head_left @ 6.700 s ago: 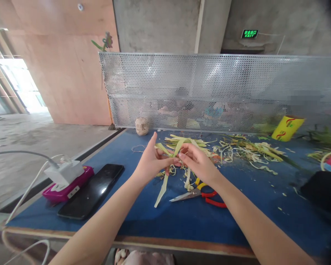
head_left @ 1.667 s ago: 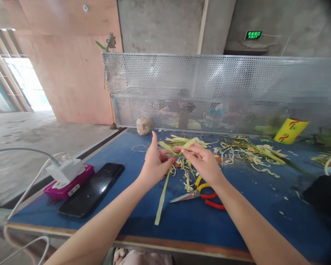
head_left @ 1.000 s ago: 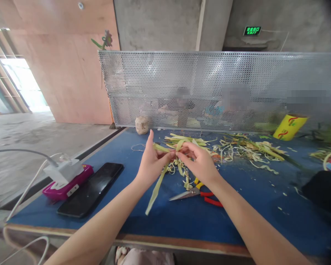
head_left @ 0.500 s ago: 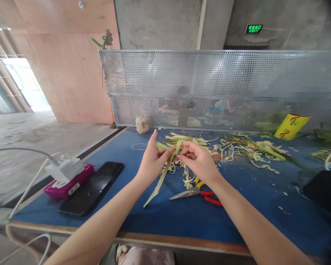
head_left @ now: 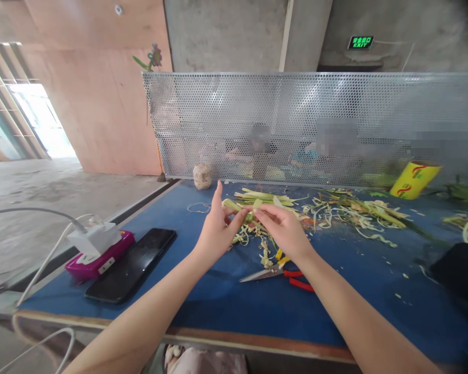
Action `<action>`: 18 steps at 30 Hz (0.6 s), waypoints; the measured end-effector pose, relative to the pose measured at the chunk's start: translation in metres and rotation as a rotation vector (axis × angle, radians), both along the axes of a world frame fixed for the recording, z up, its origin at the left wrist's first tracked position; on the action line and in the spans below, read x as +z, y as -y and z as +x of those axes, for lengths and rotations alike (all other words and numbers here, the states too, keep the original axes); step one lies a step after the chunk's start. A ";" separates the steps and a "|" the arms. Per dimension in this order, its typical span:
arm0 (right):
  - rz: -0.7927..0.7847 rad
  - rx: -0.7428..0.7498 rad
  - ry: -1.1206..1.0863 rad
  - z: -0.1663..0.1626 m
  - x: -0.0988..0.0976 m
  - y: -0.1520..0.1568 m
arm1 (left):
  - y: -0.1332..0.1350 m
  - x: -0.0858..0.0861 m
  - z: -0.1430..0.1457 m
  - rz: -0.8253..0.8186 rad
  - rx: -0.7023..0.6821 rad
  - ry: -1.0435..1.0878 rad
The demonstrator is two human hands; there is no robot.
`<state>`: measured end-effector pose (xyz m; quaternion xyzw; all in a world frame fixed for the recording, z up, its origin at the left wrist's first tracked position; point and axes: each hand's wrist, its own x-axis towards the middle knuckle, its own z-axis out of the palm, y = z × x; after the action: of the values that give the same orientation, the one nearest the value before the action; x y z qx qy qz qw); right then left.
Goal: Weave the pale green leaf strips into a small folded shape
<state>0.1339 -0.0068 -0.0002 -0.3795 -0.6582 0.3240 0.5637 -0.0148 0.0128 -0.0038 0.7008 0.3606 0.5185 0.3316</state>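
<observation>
Above the middle of the blue table (head_left: 203, 301), both my hands meet on a pale green leaf strip (head_left: 234, 205). My left hand (head_left: 216, 231) pinches it between thumb and fingers, with the forefinger pointing up. My right hand (head_left: 283, 231) pinches the same strip from the right side. The strip is folded short between my fingertips. Red and yellow handled scissors (head_left: 275, 270) lie on the table just below my right wrist. A pile of cut leaf scraps (head_left: 335, 210) spreads behind my hands.
A black phone (head_left: 132, 265) and a pink power bank with a white charger (head_left: 95, 246) lie at the left. A perforated metal screen (head_left: 312, 127) stands along the table's far edge, with people behind it. A yellow cup (head_left: 413, 180) and a dark object (head_left: 458, 270) are at the right.
The long tail of the strip that hung down to the table below my left hand is no longer hanging; the strip is now gathered up between my fingertips.
</observation>
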 end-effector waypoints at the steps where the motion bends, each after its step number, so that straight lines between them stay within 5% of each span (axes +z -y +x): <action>1: 0.023 -0.023 0.018 0.000 0.000 0.000 | 0.000 -0.001 0.000 -0.003 -0.007 -0.015; 6: 0.043 -0.046 0.043 0.002 -0.004 -0.003 | 0.003 0.001 0.002 0.057 0.035 -0.056; 11: -0.133 0.050 -0.099 0.003 -0.009 -0.006 | 0.008 0.006 0.002 0.132 0.105 -0.115; 18: -0.094 0.018 -0.168 0.001 -0.011 -0.007 | 0.009 0.002 0.005 0.083 -0.077 0.075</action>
<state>0.1353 0.0004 -0.0109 -0.3713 -0.5959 0.3903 0.5956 -0.0098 0.0040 -0.0016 0.7076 0.2988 0.5457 0.3350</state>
